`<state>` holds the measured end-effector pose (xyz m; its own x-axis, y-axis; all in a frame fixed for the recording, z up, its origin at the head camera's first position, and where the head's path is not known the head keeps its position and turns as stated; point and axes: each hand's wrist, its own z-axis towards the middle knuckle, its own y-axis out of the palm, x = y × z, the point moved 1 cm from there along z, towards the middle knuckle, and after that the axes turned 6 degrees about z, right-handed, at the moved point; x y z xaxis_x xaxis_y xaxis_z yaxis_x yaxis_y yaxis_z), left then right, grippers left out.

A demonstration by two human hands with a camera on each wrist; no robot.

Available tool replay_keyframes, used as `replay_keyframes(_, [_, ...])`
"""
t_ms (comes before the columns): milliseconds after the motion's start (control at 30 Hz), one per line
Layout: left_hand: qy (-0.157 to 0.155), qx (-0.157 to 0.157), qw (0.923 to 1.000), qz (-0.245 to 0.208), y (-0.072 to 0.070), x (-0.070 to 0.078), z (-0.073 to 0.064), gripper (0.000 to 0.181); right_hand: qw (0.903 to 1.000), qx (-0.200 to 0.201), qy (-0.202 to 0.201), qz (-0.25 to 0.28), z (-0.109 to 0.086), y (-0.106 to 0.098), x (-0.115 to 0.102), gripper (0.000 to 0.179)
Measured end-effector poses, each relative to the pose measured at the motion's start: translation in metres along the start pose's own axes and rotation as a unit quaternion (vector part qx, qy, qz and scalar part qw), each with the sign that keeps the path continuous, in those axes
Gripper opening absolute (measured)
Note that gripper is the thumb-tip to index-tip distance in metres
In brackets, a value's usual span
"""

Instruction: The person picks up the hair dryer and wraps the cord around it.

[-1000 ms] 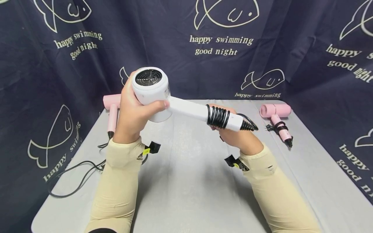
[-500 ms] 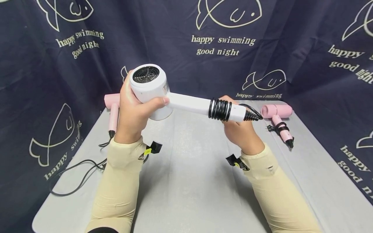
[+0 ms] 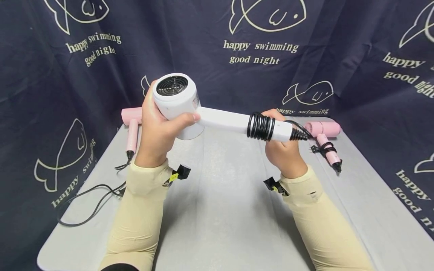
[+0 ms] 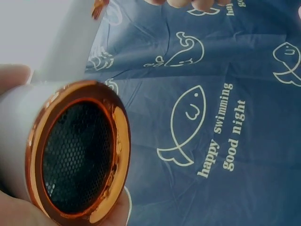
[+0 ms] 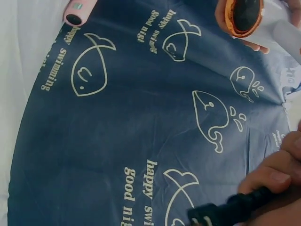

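Hidden or cut off: in the head view, most fingers of the right hand (image 3: 284, 150) are behind the white hair dryer (image 3: 220, 119); whether they touch its handle cannot be told; the left pink hair dryer (image 3: 132, 135) is partly covered by the left hand (image 3: 158, 130)

Surroundings: a grey tabletop (image 3: 223, 210) fills the lower frame before a navy curtain (image 3: 203, 37) printed with fish; the right pink hair dryer (image 3: 322, 130) lies at centre right, cord wrapped round its handle; a loose dark cord (image 3: 71, 226) curves at lower left, then passes behind the left sleeve (image 3: 135, 226)

White hair dryer: held above the tabletop mid-frame, barrel at centre left, handle slanting right, black cord (image 3: 261, 126) coiled near its end

Left hand: grips the barrel, thumb where the handle begins

Right hand: behind the handle's corded end, fingers curled on a black plug (image 5: 211, 214), blurred and cut off at lower right in the right wrist view
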<state>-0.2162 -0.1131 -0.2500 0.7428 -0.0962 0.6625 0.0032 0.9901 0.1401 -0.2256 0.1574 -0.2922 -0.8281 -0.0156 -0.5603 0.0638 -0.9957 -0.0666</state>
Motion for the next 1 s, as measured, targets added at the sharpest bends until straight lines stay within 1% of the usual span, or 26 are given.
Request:
replay_keyframes(33, [0.001, 0.007, 1.0, -0.002, 0.001, -0.001, 0.0, 0.066, 0.9999, 0.01, 0.0, 0.013, -0.001, 0.0, 0.002, 0.02])
replay_keyframes(100, [-0.009, 0.025, 0.9996, -0.012, 0.004, -0.004, 0.001, 0.067, 0.9992, 0.027, 0.008, 0.029, -0.002, 0.002, 0.004, 0.02])
replay_keyframes(133, [-0.015, 0.033, 0.9992, -0.019, 0.005, -0.005, 0.001, 0.067, 0.9991, 0.03, 0.016, 0.026, -0.003, 0.004, 0.004, 0.021])
replay_keyframes(167, [-0.019, 0.039, 0.9988, -0.025, 0.007, -0.006, 0.001, 0.067, 0.9992, 0.025, 0.025, 0.02, -0.005, 0.006, 0.004, 0.022])
replay_keyframes(233, [-0.027, 0.049, 0.9979, -0.03, 0.009, -0.008, 0.001, 0.067, 0.9994, 0.004, 0.032, -0.012, -0.006, 0.011, 0.005, 0.023])
replay_keyframes(267, [-0.033, 0.056, 0.9974, -0.031, 0.01, -0.009, 0.002, 0.067, 0.9984, -0.013, 0.034, -0.045, -0.007, 0.012, 0.005, 0.026])
replay_keyframes(333, [-0.041, 0.066, 0.9965, -0.029, 0.011, -0.011, 0.002, 0.066, 0.9928, -0.043, 0.033, -0.106, -0.008, 0.015, 0.005, 0.034])
replay_keyframes(367, [-0.045, 0.071, 0.9961, -0.027, 0.012, -0.012, 0.002, 0.066, 0.9896, -0.056, 0.038, -0.127, -0.008, 0.016, 0.005, 0.038])
replay_keyframes(400, [-0.05, 0.077, 0.9955, -0.026, 0.012, -0.012, 0.001, 0.065, 0.9868, -0.065, 0.05, -0.139, -0.009, 0.017, 0.004, 0.041])
replay_keyframes(433, [-0.053, 0.08, 0.9952, -0.022, 0.013, -0.012, 0.001, 0.065, 0.9843, -0.075, 0.071, -0.143, -0.009, 0.018, 0.003, 0.044])
replay_keyframes(467, [-0.054, 0.082, 0.9951, -0.017, 0.015, -0.012, 0.002, 0.064, 0.9813, -0.085, 0.098, -0.143, -0.01, 0.019, 0.001, 0.047])
replay_keyframes(500, [-0.054, 0.083, 0.995, -0.012, 0.016, -0.011, 0.002, 0.064, 0.9785, -0.094, 0.127, -0.132, -0.01, 0.019, -0.001, 0.048])
replay_keyframes(567, [-0.055, 0.088, 0.9946, -0.002, 0.018, -0.007, 0.001, 0.063, 0.9677, -0.12, 0.192, -0.11, -0.011, 0.021, -0.005, 0.048])
replay_keyframes(633, [-0.058, 0.095, 0.9937, 0.008, 0.019, -0.003, 0.0, 0.063, 0.9523, -0.156, 0.242, -0.102, -0.012, 0.023, -0.009, 0.045])
replay_keyframes(700, [-0.059, 0.106, 0.9924, 0.024, 0.019, 0.002, -0.001, 0.063, 0.9342, -0.194, 0.273, -0.121, -0.012, 0.024, -0.013, 0.038])
replay_keyframes(733, [-0.057, 0.11, 0.9917, 0.033, 0.019, 0.004, -0.001, 0.064, 0.9254, -0.214, 0.28, -0.139, -0.012, 0.024, -0.016, 0.035])
replay_keyframes(800, [-0.048, 0.119, 0.99, 0.059, 0.018, 0.006, -0.001, 0.064, 0.908, -0.249, 0.281, -0.186, -0.013, 0.024, -0.022, 0.029])
replay_keyframes(867, [-0.033, 0.123, 0.988, 0.088, 0.016, 0.005, 0.0, 0.065, 0.894, -0.268, 0.264, -0.245, -0.014, 0.023, -0.029, 0.026])
replay_keyframes(933, [-0.018, 0.124, 0.9853, 0.116, 0.014, 0.002, 0.001, 0.067, 0.8848, -0.274, 0.236, -0.294, -0.015, 0.023, -0.035, 0.025])
replay_keyframes(1000, [-0.011, 0.122, 0.9811, 0.15, 0.012, -0.004, 0.002, 0.069, 0.8793, -0.272, 0.202, -0.334, -0.016, 0.023, -0.04, 0.023])
